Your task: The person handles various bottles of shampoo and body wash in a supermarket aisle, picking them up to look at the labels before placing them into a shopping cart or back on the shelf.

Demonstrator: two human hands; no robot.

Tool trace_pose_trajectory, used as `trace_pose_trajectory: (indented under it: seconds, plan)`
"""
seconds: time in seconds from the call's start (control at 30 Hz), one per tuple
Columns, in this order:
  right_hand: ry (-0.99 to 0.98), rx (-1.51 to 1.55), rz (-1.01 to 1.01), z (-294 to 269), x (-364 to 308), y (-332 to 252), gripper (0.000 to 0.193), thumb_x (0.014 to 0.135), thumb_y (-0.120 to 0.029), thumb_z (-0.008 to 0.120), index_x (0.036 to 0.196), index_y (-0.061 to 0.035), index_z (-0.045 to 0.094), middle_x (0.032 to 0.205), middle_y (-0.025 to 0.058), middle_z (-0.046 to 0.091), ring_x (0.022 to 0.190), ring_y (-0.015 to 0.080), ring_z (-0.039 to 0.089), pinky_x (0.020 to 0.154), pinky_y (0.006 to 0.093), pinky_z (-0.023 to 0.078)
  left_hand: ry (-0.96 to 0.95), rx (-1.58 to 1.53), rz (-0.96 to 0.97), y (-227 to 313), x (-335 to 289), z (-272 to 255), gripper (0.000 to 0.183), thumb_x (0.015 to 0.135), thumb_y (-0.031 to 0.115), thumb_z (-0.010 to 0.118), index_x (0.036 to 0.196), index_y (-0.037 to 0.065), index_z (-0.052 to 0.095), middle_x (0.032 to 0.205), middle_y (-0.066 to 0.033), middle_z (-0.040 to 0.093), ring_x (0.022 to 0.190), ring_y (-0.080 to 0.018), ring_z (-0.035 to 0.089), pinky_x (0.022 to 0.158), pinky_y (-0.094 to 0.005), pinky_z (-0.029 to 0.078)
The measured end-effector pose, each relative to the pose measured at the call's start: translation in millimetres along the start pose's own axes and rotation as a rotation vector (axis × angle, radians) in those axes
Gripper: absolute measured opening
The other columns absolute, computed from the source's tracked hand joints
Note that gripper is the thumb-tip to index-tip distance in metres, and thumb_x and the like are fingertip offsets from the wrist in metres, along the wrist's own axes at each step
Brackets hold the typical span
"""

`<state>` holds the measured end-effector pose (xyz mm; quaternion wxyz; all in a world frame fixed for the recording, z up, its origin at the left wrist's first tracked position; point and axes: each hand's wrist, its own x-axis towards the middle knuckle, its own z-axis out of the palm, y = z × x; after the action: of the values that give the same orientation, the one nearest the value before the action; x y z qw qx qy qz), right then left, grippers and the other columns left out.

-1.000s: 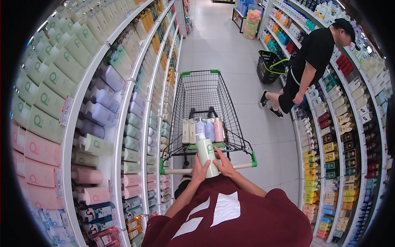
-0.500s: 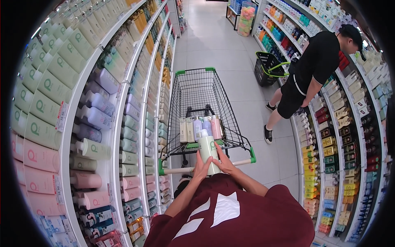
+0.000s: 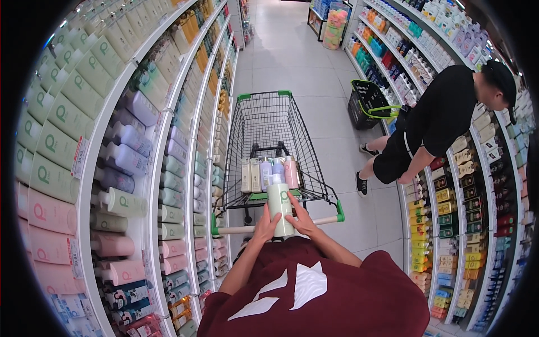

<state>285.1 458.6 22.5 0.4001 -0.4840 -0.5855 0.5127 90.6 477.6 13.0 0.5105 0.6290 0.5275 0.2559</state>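
A pale green pump bottle (image 3: 279,203) stands upright between my two hands, above the handle of the shopping cart (image 3: 236,230). My left hand (image 3: 268,222) grips its left side, and my right hand (image 3: 302,218) wraps its right side with the thumb across the front. Just beyond it, at the near end of the cart, sit two cream boxes (image 3: 250,175), a lavender bottle (image 3: 266,171) and a pink bottle (image 3: 291,173). Part of this group is hidden behind the green bottle's pump.
Shelves of pump bottles (image 3: 124,202) run close along my left. At the right, a person in black (image 3: 443,121) leans toward the other shelves, beside a black basket (image 3: 362,106) with green handles. A bin of colourful items (image 3: 335,27) stands farther up the aisle.
The person in black has leaned farther right and appears nearer. Both my hands still hold the green bottle, which has shifted slightly left in view along with the cart.
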Motion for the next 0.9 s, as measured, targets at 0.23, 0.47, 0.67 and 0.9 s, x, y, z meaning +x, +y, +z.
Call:
trace_pose_trajectory:
  seconds: [0.23,0.47,0.67,0.9]
  plan:
    - [-0.007,-0.043,-0.036,-2,3,5,0.088,0.092,-0.039,0.062,0.161,-0.0156,0.011,0.138,0.0292,0.052,0.116,0.0381,0.061,0.096,0.0422,0.049,0.079,-0.006,0.031,3,-3,5,0.077,0.094,0.052,0.051,0.153,0.01,0.026,0.129,-0.0289,0.059,0.114,-0.0506,0.057,0.095,-0.0531,0.044]
    - [-0.023,-0.017,0.01,-1,3,0,0.086,0.093,-0.033,0.061,0.161,-0.0163,0.011,0.134,0.0278,0.056,0.108,0.0375,0.064,0.092,0.0419,0.051,0.122,-0.035,0.073,0,-4,6,0.076,0.095,0.053,0.05,0.152,0.007,0.029,0.128,-0.029,0.06,0.115,-0.0495,0.057,0.096,-0.0514,0.044]
    - [0.027,0.021,-0.014,3,3,7,0.086,0.093,-0.028,0.062,0.16,-0.0129,0.011,0.129,0.0252,0.061,0.102,0.0329,0.066,0.087,0.0393,0.053,0.114,-0.032,0.069,-4,-4,6,0.077,0.095,0.053,0.049,0.152,0.007,0.029,0.128,-0.0288,0.06,0.116,-0.0485,0.057,0.096,-0.0507,0.044]
    - [0.094,-0.044,0.038,5,5,12,0.077,0.095,-0.023,0.059,0.158,-0.0073,0.018,0.119,0.0219,0.067,0.097,0.028,0.068,0.086,0.0367,0.052,0.126,-0.049,0.081,-7,-5,6,0.075,0.095,0.053,0.049,0.15,0.005,0.032,0.129,-0.0285,0.058,0.116,-0.048,0.057,0.096,-0.0502,0.043]
